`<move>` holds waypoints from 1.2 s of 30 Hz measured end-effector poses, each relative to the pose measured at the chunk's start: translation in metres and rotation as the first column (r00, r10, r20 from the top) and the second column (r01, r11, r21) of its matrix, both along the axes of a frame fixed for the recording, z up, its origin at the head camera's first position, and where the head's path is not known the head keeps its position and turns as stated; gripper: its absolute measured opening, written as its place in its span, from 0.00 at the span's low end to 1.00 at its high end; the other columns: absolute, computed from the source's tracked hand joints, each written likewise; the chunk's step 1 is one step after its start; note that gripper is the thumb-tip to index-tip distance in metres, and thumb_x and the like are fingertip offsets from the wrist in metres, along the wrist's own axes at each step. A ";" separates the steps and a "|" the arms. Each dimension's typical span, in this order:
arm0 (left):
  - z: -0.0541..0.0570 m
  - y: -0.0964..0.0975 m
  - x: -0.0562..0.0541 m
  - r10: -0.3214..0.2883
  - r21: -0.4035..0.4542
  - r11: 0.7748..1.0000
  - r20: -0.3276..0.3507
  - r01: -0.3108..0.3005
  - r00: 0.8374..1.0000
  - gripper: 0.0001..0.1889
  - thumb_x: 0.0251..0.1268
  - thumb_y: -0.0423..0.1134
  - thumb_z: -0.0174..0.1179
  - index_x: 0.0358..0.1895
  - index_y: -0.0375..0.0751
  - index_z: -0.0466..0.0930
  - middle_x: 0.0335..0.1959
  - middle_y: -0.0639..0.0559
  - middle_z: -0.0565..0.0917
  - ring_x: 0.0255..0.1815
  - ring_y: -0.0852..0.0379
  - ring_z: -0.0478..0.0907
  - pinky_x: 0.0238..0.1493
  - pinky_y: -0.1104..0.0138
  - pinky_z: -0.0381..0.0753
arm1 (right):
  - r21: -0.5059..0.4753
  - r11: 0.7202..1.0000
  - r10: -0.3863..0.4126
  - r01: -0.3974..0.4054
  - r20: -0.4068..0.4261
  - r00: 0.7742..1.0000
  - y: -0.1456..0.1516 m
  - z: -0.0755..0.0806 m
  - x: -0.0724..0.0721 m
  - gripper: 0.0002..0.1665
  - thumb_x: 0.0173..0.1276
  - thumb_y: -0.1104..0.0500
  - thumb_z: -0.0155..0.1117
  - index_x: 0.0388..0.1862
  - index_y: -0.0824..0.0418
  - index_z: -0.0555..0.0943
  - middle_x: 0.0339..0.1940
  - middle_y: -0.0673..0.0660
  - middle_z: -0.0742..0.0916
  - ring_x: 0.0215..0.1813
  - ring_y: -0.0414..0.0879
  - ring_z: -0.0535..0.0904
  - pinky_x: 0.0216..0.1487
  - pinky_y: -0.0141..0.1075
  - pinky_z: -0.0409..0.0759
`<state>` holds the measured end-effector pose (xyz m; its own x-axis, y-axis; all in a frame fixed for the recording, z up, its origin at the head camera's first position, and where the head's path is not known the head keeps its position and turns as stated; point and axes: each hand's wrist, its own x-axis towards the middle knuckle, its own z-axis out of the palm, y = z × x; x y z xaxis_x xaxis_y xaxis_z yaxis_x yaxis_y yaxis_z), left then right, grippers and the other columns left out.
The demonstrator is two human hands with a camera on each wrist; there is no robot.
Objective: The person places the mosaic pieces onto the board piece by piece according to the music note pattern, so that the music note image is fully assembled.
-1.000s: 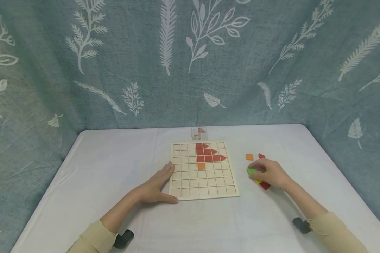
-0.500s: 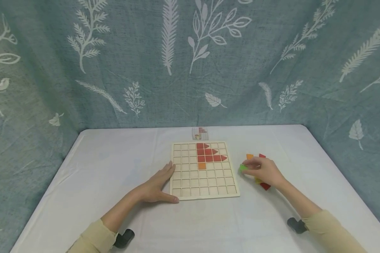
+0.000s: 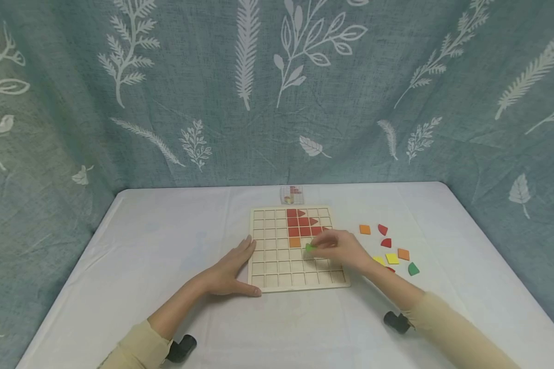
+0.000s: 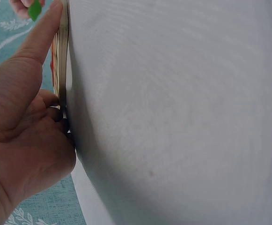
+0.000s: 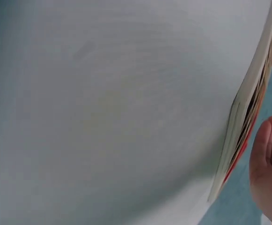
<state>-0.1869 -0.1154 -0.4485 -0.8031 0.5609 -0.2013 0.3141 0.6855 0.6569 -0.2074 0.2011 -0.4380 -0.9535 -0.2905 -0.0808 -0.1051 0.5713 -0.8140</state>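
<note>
In the head view a pale wooden grid board [image 3: 270, 267] lies flat on the table, with several red tiles [image 3: 298, 222] and an orange square tile [image 3: 294, 242] set in its cells. Over the board's middle, my right hand [image 3: 339, 248] pinches a small green tile [image 3: 309, 247] between thumb and fingertips. That green tile [image 4: 34, 10] looks leaf-shaped in the left wrist view. My left hand [image 3: 226, 271] spreads around the board's lower left corner, fingers along the left side and thumb at the front edge. The right wrist view catches only part of the right hand [image 5: 269, 173].
Right of the board lie loose tiles: orange squares [image 3: 364, 229], red rounded pieces [image 3: 386, 243], yellow ones [image 3: 392, 259] and a green rounded one [image 3: 413, 269]. A small picture card [image 3: 292, 195] lies behind the board. A patterned curtain [image 3: 189, 92] hangs beyond the table.
My right hand has carried the green tile leftward from the loose pile to above the board, uncovering more of the loose tiles. The left hand and the board have stayed put.
</note>
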 end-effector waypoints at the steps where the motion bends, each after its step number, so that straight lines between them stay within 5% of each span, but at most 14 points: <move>1: 0.000 0.000 0.000 0.000 0.001 1.000 0.001 0.000 1.000 0.63 0.46 0.60 0.73 0.77 0.32 0.42 0.79 0.37 0.40 0.79 0.42 0.37 0.76 0.48 0.41 | 0.021 0.999 0.028 -0.028 -0.020 0.999 -0.005 -0.001 -0.001 0.15 0.56 0.47 0.76 0.40 0.50 0.86 0.37 0.44 0.87 0.42 0.41 0.82 0.46 0.40 0.80; 11: 0.003 0.000 -0.001 -0.005 0.010 1.000 0.009 0.005 1.000 0.63 0.46 0.60 0.73 0.77 0.32 0.42 0.79 0.37 0.40 0.79 0.41 0.37 0.76 0.48 0.41 | 0.159 0.961 0.261 -0.228 -0.237 0.936 -0.030 -0.002 -0.008 0.07 0.59 0.61 0.74 0.38 0.55 0.87 0.36 0.44 0.87 0.44 0.41 0.82 0.50 0.37 0.81; 22: 0.004 -0.001 -0.003 -0.005 0.007 1.000 0.012 0.005 1.000 0.63 0.46 0.59 0.73 0.77 0.31 0.42 0.79 0.37 0.41 0.79 0.42 0.37 0.76 0.49 0.40 | 0.143 0.952 0.292 -0.271 -0.158 0.943 -0.024 0.001 -0.009 0.09 0.67 0.62 0.66 0.43 0.53 0.88 0.44 0.44 0.88 0.53 0.42 0.82 0.56 0.38 0.80; 26: 0.005 0.000 -0.002 0.001 0.007 1.000 0.020 -0.001 1.000 0.63 0.46 0.59 0.73 0.77 0.31 0.42 0.79 0.37 0.40 0.79 0.42 0.37 0.76 0.49 0.40 | 0.083 0.973 0.221 -0.214 -0.087 0.971 -0.014 0.004 -0.008 0.10 0.70 0.58 0.64 0.46 0.50 0.87 0.47 0.44 0.87 0.55 0.44 0.81 0.57 0.42 0.80; 30: 0.004 0.000 -0.003 -0.003 0.011 1.000 0.020 0.003 1.000 0.63 0.47 0.59 0.73 0.77 0.31 0.42 0.79 0.36 0.40 0.79 0.42 0.37 0.76 0.49 0.41 | 0.026 0.997 0.066 -0.066 -0.018 0.998 0.004 0.009 -0.009 0.11 0.70 0.54 0.64 0.48 0.51 0.87 0.49 0.47 0.87 0.56 0.47 0.79 0.55 0.46 0.78; 36: 0.004 -0.001 -0.004 -0.008 0.011 1.000 0.014 0.008 1.000 0.63 0.47 0.59 0.73 0.77 0.31 0.42 0.79 0.36 0.41 0.79 0.42 0.37 0.76 0.49 0.41 | -0.075 0.988 -0.130 0.134 0.059 0.990 0.042 0.013 -0.017 0.17 0.69 0.52 0.65 0.53 0.57 0.85 0.55 0.54 0.85 0.61 0.51 0.76 0.60 0.48 0.75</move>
